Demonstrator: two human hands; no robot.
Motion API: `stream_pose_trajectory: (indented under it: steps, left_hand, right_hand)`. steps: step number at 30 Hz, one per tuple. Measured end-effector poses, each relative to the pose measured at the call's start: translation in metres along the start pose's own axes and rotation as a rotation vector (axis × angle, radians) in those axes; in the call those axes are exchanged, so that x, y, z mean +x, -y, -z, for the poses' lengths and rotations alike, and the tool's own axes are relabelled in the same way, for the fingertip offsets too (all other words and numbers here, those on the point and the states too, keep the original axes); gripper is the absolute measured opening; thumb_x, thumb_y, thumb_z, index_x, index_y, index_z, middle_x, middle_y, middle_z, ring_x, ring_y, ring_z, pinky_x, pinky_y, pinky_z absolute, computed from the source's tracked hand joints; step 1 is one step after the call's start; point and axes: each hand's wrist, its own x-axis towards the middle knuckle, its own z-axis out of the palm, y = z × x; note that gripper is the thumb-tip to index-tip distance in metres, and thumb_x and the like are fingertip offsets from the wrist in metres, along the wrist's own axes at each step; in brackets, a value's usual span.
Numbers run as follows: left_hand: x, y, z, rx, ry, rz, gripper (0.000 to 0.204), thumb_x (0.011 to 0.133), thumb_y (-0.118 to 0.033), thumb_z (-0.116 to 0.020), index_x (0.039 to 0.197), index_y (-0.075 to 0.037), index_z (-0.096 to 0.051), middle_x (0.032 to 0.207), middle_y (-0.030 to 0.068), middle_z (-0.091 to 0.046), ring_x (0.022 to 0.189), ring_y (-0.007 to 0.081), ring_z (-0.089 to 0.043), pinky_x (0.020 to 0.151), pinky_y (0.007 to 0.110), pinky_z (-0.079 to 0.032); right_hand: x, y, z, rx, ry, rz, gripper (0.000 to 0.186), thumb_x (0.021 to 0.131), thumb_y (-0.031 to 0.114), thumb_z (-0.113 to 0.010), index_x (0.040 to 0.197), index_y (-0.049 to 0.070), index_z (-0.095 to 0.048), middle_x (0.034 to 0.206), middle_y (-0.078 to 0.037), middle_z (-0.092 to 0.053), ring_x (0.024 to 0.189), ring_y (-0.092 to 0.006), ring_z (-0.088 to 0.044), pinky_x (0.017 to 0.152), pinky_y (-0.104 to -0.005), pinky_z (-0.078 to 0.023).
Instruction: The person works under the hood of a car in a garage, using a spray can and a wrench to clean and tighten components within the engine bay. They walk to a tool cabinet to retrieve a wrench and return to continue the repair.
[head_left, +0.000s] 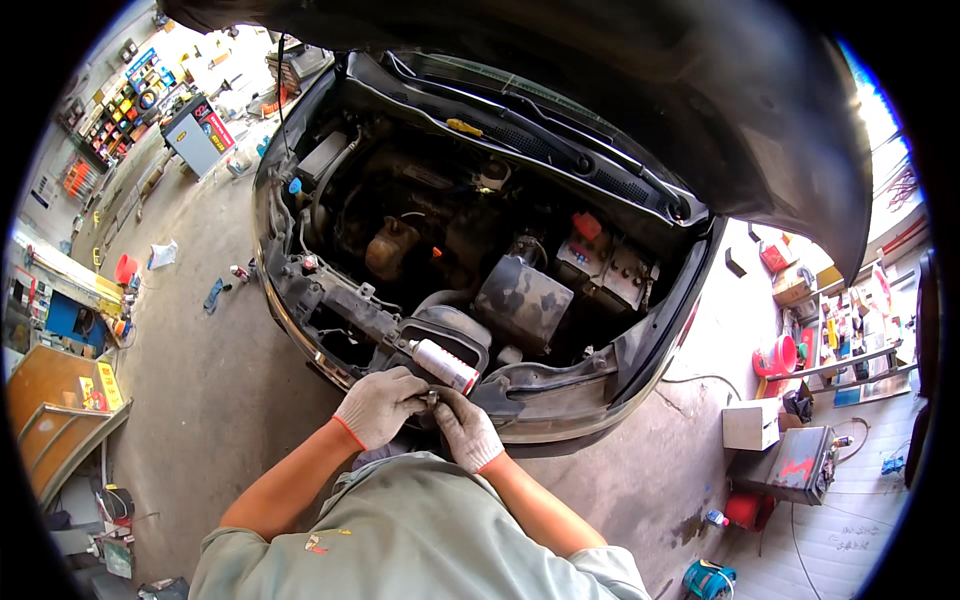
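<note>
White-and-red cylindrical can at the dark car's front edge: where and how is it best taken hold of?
Probably around the middle of the white-and-red cylindrical can, coming from above: it lies on its side, its long rounded body exposed upward.

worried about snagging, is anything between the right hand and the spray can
Nothing visible stands between the gloved right hand and the spray can just beyond it. The small metallic part in its grip lies to the left of that path.

Hood underside (690, 110), engine bay (455, 240) — deep shadow | glare — upper left, far right | fisheye edges bowed, corners black
</note>
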Motion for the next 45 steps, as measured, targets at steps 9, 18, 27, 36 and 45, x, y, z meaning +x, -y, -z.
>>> stream_pose_trajectory:
  steps: [9, 18, 27, 36, 45]
  left_hand:
    - [0.018, 0.011, -0.010, -0.067, -0.115, -0.169, 0.017, 0.093, -0.019, -0.076, 0.108, -0.009, -0.075, 0.099, 0.0137, -0.072, 0.093, 0.0383, -0.070, 0.078, 0.049, -0.056]
    - [0.035, 0.075, -0.006, -1.258, 0.849, 0.387, 0.037, 0.111, -0.042, -0.065, 0.110, -0.006, -0.074, 0.077, -0.0033, -0.060, 0.060, 0.0052, -0.049, 0.052, 0.023, -0.034]
    - [0.130, 0.079, -0.041, -1.183, 0.272, 0.176, 0.027, 0.108, -0.027, -0.065, 0.118, -0.002, -0.072, 0.093, 0.0021, -0.070, 0.089, 0.0139, -0.065, 0.085, 0.031, -0.054]
    - [0.271, 0.169, -0.148, -0.778, -0.260, 0.565, 0.046, 0.100, -0.034, -0.070, 0.134, -0.003, -0.068, 0.129, 0.0206, -0.073, 0.122, 0.0366, -0.070, 0.107, 0.043, -0.054]
    - [0.384, 0.207, -0.203, -0.818, -0.076, 0.653, 0.067, 0.100, -0.035, -0.066, 0.157, -0.004, -0.051, 0.144, 0.0290, -0.066, 0.135, 0.0449, -0.062, 0.115, 0.047, -0.050]
  right_hand:
    - [-0.001, 0.016, -0.005, 0.189, -0.307, -0.221, 0.033, 0.116, 0.027, -0.054, 0.129, -0.001, -0.066, 0.086, -0.002, -0.066, 0.073, -0.0112, -0.060, 0.068, -0.0286, -0.052]
    - [0.025, 0.092, 0.021, -0.607, 0.088, 0.095, 0.038, 0.091, 0.015, -0.082, 0.126, 0.002, -0.070, 0.111, -0.013, -0.073, 0.103, -0.0308, -0.073, 0.088, -0.0401, -0.059]
    - [0.119, 0.145, 0.071, -1.002, -0.058, -0.327, 0.034, 0.098, 0.021, -0.073, 0.127, 0.005, -0.070, 0.118, -0.018, -0.075, 0.105, -0.0359, -0.075, 0.091, -0.0421, -0.060]
    - [0.364, 0.104, 0.207, -1.660, 0.181, 0.041, 0.038, 0.103, 0.033, -0.066, 0.132, 0.008, -0.067, 0.122, -0.019, -0.072, 0.114, -0.0410, -0.069, 0.096, -0.0505, -0.056]
    - [0.496, -0.007, 0.225, -1.995, 0.599, -0.004, 0.020, 0.101, 0.029, -0.069, 0.110, 0.011, -0.072, 0.109, -0.015, -0.075, 0.106, -0.0379, -0.073, 0.089, -0.0502, -0.058]
